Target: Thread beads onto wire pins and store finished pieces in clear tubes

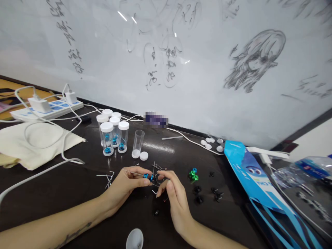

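Note:
Near the middle of the dark table, my left hand [129, 181] pinches small blue anodised metal parts [148, 177] between thumb and fingers. A thin metal rod runs along the same fingers. Close on the right is my right hand [175, 193], its fingers curved and apart, beside the blue parts and a few small dark pieces. Whether a fingertip touches these is too small to make out. L-shaped hex keys [158, 166] lie just behind the hands, and more hex keys [109, 179] are left of my left wrist. A small black part [156, 212] rests between my forearms.
Capped clear tubes [107, 138] with blue parts stand back left, beside an uncapped tube [138, 141] and white cap [144, 156]. Right are green parts [193, 175], black parts [218, 195] and a blue bag [249, 176]. A white cup-like piece [135, 238] is in front.

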